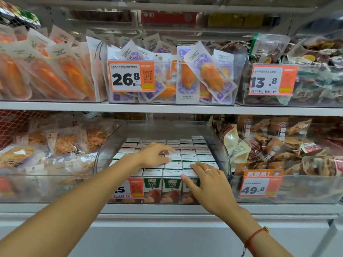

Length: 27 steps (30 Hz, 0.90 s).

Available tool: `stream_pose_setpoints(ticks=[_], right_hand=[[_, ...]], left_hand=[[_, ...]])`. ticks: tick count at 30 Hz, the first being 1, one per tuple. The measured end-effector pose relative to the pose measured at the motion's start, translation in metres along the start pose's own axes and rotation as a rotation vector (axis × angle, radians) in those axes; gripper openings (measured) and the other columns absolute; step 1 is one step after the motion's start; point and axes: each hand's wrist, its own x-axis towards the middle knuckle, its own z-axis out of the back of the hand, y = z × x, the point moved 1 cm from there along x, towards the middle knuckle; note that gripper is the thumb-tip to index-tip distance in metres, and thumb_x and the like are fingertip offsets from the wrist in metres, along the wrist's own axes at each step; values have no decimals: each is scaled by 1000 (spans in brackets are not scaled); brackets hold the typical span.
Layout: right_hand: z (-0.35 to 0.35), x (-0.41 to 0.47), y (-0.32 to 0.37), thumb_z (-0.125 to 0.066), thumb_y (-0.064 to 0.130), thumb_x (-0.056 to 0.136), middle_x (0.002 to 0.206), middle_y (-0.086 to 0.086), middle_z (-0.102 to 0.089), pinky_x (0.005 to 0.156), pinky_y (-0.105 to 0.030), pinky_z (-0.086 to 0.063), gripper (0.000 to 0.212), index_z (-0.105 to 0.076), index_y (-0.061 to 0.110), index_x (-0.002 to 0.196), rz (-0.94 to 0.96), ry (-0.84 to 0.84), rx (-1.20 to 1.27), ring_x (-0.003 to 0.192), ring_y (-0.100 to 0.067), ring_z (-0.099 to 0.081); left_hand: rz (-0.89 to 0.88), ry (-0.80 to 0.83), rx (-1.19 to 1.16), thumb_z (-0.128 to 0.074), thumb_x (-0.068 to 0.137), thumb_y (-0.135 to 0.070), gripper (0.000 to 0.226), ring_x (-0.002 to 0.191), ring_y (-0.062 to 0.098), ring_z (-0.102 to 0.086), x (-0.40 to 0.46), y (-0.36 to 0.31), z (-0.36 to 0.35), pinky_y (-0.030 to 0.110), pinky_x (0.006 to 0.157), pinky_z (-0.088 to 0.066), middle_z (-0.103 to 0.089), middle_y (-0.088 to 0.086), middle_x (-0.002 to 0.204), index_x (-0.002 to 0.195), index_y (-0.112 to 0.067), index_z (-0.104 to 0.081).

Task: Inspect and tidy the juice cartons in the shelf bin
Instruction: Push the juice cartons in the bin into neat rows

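Note:
A clear plastic shelf bin (220, 143) on the lower shelf holds several rows of small green-and-white juice cartons (187, 147) standing upright, apple pictures on the front row (171, 190). My left hand (155, 154) reaches into the bin, fingers spread and resting on the carton tops in the middle rows. My right hand (206, 180), with a ring, lies flat over the front right cartons, its fingers on their tops and its thumb on the front face. Neither hand lifts a carton.
Orange price tags hang on the bin fronts (259, 183). Bins of bagged snacks stand to the left (46, 156) and right (287, 149). The shelf above (167, 107) carries bins of packaged snacks (194, 78), low over the carton bin.

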Motion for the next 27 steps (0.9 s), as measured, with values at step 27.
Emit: stream_pose_setpoints(ticks=[27], right_hand=[[13,129,8,-58,18,96,132,-2,-62,95,-22,-42,30,-66,14,125,223,231,46,121,-21,-57]], left_hand=[[56,-485,250,-20,95,-63,54,120,-1,-46,-96,31,-36,18,89,-38,-54,-24,129,127,-38,-55]])
